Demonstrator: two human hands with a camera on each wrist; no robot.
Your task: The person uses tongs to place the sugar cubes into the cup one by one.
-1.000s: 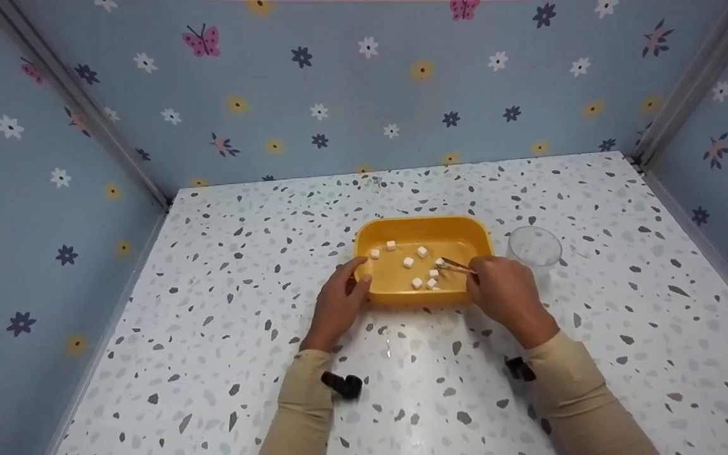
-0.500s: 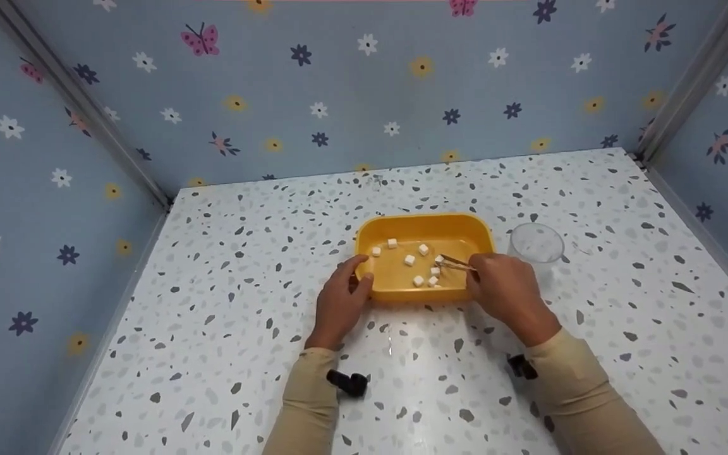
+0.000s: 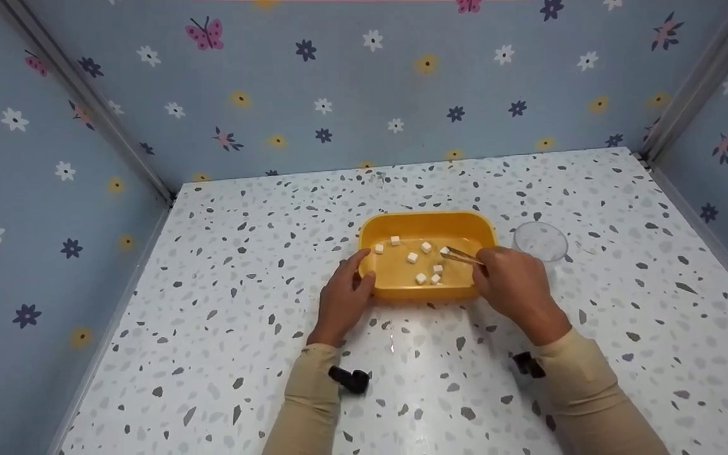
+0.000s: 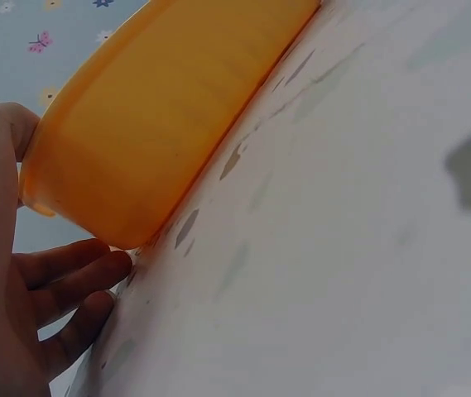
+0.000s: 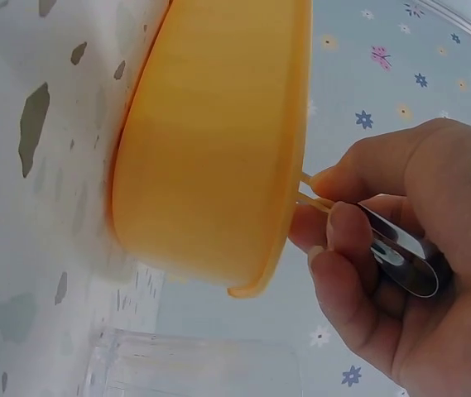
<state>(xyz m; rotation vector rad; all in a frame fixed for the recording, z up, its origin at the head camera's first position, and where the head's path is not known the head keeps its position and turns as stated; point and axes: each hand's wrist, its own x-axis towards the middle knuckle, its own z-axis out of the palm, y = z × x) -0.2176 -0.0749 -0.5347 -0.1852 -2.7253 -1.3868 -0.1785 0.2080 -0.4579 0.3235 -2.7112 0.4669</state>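
Note:
A yellow plastic tub (image 3: pixel 427 293) stands on the speckled table with several small white cubes (image 3: pixel 412 258) in it. My left hand (image 3: pixel 346 294) holds the tub's left end. In the left wrist view the thumb lies at the rim and the fingers (image 4: pixel 74 285) are bent by the lower corner. My right hand (image 3: pixel 515 287) grips metal tweezers (image 5: pixel 405 260) over the tub's right side. A white cube (image 3: pixel 444 251) sits at the tweezers' tips. The tub wall hides the tips in the right wrist view.
A clear glass (image 3: pixel 541 241) stands right of the tub, close behind my right hand; its lower part shows in the right wrist view. Flower-patterned panels (image 3: pixel 351 76) border the table at the back and both sides.
The tweezers have moved slightly toward the back of the tub, and the white cube at their tips has moved with them, away from the cubes in front. My left hand stays on the tub.

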